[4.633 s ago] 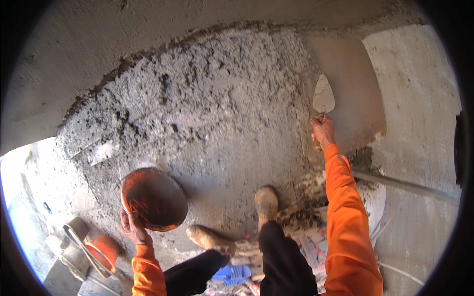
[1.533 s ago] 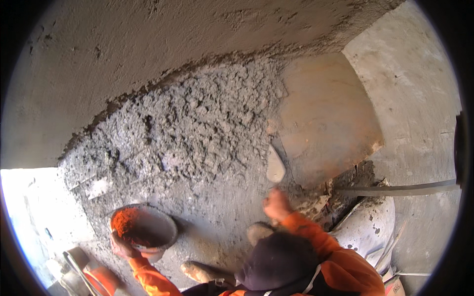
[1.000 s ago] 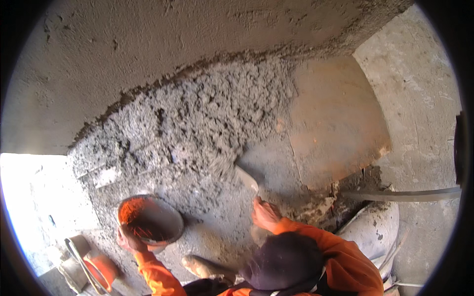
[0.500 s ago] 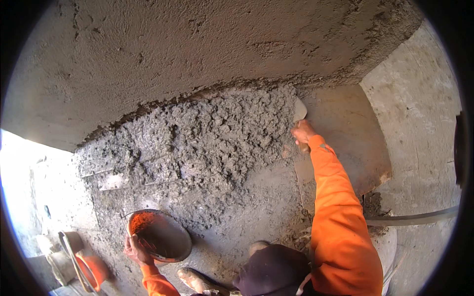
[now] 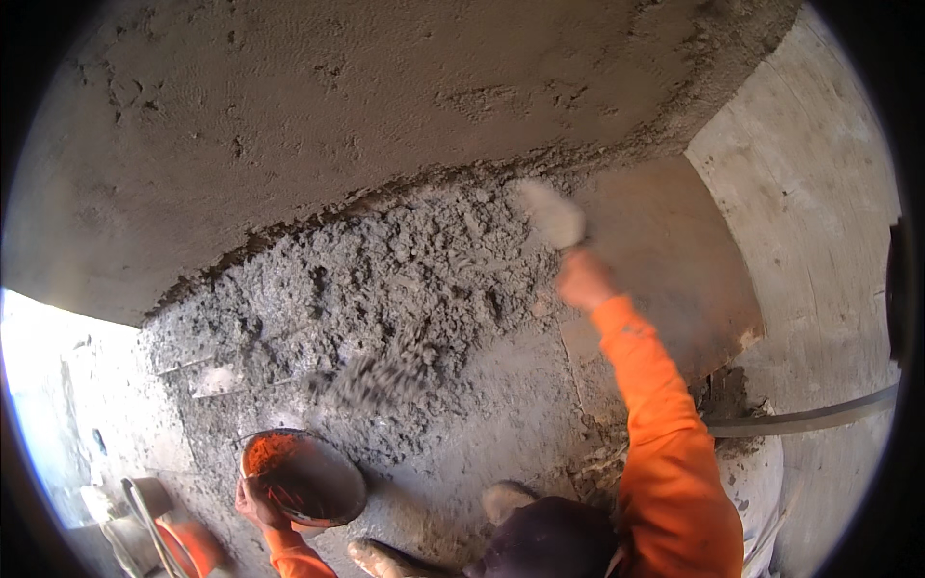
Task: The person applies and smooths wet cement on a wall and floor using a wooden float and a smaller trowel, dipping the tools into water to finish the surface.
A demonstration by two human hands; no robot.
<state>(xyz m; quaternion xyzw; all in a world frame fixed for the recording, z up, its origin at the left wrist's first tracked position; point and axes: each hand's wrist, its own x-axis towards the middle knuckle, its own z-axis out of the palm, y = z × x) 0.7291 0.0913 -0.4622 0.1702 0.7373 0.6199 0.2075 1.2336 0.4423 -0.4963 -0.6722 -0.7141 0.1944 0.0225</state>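
Observation:
My right hand (image 5: 585,279) is closed round a trowel, though motion blurs the fingers. The pale trowel blade (image 5: 552,214) is over the right end of a spread of loose, wet grey mortar (image 5: 414,255). A motion-smeared clump of mortar (image 5: 374,381) shows between the trowel and a dark round bucket (image 5: 342,482). At the lower left, my left hand (image 5: 256,503) grips the near left rim of that bucket and holds it tilted, mouth toward the mortar. Orange colour shows on the bucket's inner left side.
A rough plastered wall (image 5: 385,87) rises beyond the mortar. To the right are a smooth brown board (image 5: 674,260), a pale wall (image 5: 809,193) and a dark hose-like strip (image 5: 809,414). Other buckets (image 5: 188,544) stand at the lower left. My shoe (image 5: 381,559) is near the held bucket.
The trowel has swung left from the mortar's right edge, its blade now blurred. A blurred clump of mortar has appeared above the bucket. The bucket, in my left hand, has shifted slightly.

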